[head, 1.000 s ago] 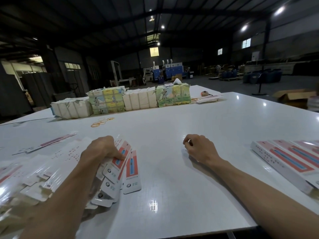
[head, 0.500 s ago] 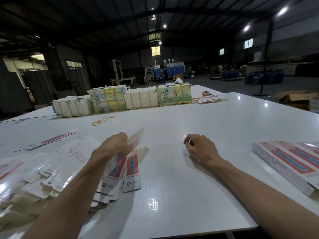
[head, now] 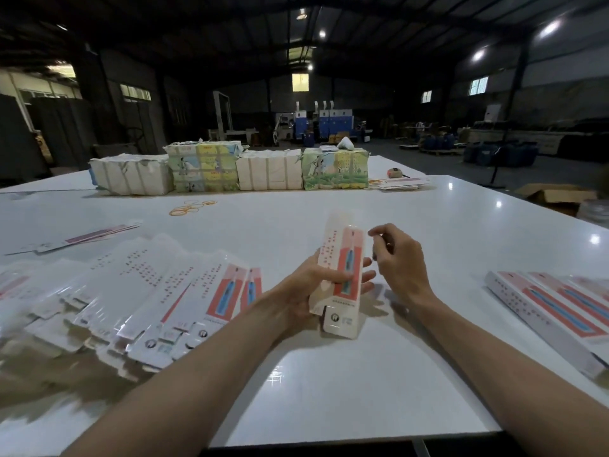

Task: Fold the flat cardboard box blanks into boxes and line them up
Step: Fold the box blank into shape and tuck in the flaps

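Left hand (head: 308, 291): clamped on one box blank (head: 341, 278), thumb across the printed red face, fingers (head: 365, 278) wrapping round from behind. Blank held clear of the table (head: 329, 390), long axis running from 6 toward 12 o'clock, tuck flap at the near end hanging free.

Right hand (head: 397, 262): just beside the blank at its 3 o'clock, fingers loosely curled, gripping nothing; whether a fingertip touches the blank's edge cannot be told.

Handling, judged: thin printed card, glossy, so light and somewhat slippery; stiff along its length but easily creased across a panel. Best taken by the two long edges and squeezed inward so the sleeve pops open along its scores; keep pressure off the flat faces and the end flaps, which would bend or tear first.

Outward: fanned stack of flat blanks (head: 158, 291) at 9 o'clock of the hands, overlapping, some blurred. Row of folded boxes (head: 560, 311) at 3 o'clock, lying side by side near the table edge. Rubber bands (head: 192, 206) at 11 o'clock, well apart. Wrapped bundles (head: 230, 169) in a line at 12 o'clock, far side.
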`<state>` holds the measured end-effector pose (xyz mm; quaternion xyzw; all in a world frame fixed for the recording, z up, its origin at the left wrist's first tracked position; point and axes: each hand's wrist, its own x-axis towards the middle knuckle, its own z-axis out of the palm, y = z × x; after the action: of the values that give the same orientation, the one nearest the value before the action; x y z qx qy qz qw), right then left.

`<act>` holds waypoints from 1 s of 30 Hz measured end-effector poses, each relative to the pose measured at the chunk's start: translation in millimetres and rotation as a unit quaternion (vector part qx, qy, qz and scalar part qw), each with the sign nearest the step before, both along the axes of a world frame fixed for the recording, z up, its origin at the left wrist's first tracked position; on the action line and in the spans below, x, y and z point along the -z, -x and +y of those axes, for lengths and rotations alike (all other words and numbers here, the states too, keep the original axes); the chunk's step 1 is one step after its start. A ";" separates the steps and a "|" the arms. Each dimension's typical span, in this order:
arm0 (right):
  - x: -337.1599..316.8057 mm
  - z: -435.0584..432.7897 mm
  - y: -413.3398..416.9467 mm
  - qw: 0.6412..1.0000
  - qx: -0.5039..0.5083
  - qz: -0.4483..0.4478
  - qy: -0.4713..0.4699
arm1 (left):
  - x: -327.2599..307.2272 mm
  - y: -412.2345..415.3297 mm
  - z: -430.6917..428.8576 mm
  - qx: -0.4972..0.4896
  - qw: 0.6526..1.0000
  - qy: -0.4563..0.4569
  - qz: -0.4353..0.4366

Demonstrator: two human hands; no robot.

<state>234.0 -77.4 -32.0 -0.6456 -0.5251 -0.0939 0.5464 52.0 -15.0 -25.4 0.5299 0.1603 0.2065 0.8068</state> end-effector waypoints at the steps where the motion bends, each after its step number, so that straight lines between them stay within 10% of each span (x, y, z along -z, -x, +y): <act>1: -2.2 0.1 1.1 1.000 0.001 0.004 -0.013 | 4.2 -0.5 0.3 -0.004 1.000 0.000 -0.005; 13: -31.4 13.8 11.6 0.983 -0.041 -0.146 0.107 | 3.5 5.2 -1.4 -0.014 0.999 -0.035 -0.012; 30: -42.6 1.1 22.1 0.950 -0.230 0.175 0.121 | -11.8 3.2 -8.0 -0.005 0.998 -0.057 0.007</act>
<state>211.9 -76.3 10.6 -0.5744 -0.5630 0.2133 0.5545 48.8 -23.1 -13.6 0.5760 0.1564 0.2158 0.7728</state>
